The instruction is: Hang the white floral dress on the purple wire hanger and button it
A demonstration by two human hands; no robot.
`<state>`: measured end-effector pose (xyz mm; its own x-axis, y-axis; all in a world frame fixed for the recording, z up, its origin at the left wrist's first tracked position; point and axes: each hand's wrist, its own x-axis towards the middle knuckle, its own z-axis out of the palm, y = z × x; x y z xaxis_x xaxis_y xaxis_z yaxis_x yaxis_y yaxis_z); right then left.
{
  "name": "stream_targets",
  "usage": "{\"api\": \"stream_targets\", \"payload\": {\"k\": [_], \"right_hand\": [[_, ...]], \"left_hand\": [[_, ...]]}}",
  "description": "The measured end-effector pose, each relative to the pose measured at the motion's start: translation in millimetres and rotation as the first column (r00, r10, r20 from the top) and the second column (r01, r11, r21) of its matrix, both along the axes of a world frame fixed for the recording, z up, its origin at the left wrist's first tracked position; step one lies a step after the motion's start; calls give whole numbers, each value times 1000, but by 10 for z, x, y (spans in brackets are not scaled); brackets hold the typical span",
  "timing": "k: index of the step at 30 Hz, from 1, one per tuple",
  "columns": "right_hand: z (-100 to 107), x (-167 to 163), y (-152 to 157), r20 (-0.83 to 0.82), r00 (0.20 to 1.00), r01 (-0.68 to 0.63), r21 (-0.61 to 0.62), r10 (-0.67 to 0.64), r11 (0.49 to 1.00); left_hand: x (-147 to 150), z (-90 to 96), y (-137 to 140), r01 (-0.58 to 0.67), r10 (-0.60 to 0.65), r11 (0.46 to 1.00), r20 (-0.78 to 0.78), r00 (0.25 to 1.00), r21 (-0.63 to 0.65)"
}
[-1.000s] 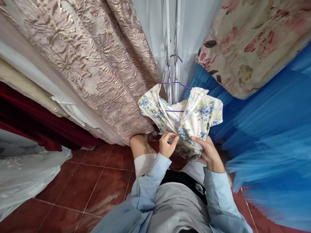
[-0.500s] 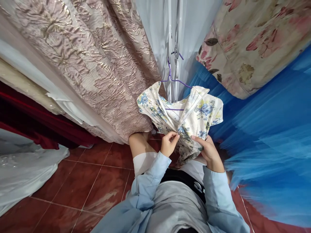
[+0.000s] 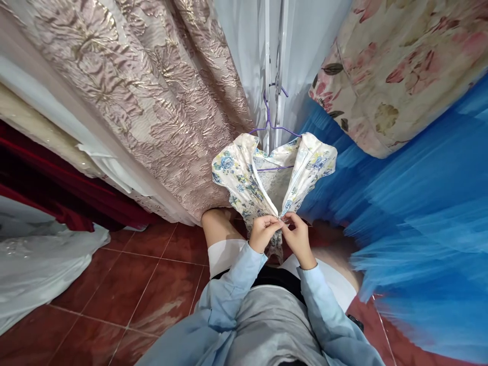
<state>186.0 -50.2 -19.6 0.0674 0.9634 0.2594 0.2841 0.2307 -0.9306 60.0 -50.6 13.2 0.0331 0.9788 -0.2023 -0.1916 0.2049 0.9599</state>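
A white dress [image 3: 238, 178] with blue and yellow flowers hangs on a purple wire hanger [image 3: 268, 114], its neckline spread in a V. At the bottom of that V, my left hand [image 3: 263, 231] pinches the fabric edge between thumb and fingers. My right hand [image 3: 298, 238] pinches the opposite edge at the same spot, fingertips touching those of the left. A small light fastening may sit between the fingertips, too small to make out. Below the hands, the lower part of the dress hangs partly hidden.
White metal rails [image 3: 281, 61] hold the hanger. A pink brocade gown [image 3: 152, 101] hangs to the left, with a dark red garment [image 3: 46, 183] beyond it. On the right hang a floral cloth [image 3: 404, 76] and blue tulle [image 3: 412, 218]. Red tiles [image 3: 110, 284] cover the floor.
My right hand has moved left from the dress's side to meet my left hand at the front. The neckline now spreads wider and lies straighter.
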Motion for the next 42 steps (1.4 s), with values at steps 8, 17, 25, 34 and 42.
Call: {"api": "stream_targets", "payload": {"k": [8, 17, 25, 34, 42], "right_hand": [[-126, -161, -64, -7, 1000, -3, 57, 3, 998], [-62, -55, -45, -27, 999, -33, 48, 35, 998], [-168, 32, -84, -57, 996, -75, -46, 72, 996], [916, 52, 680, -287, 947, -128, 74, 144, 989], [1458, -323, 1250, -524, 839, -164, 8, 144, 986]], "left_hand": [[3, 226, 144, -112, 123, 991, 187, 975, -68], [-98, 1549, 1076, 63, -60, 998, 441, 895, 7], [-93, 1680, 1264, 9, -49, 989, 271, 961, 147], [-160, 1197, 1099, -13, 111, 814, -134, 985, 580], [-305, 1194, 1177, 205, 501, 522, -492, 712, 828]]}}
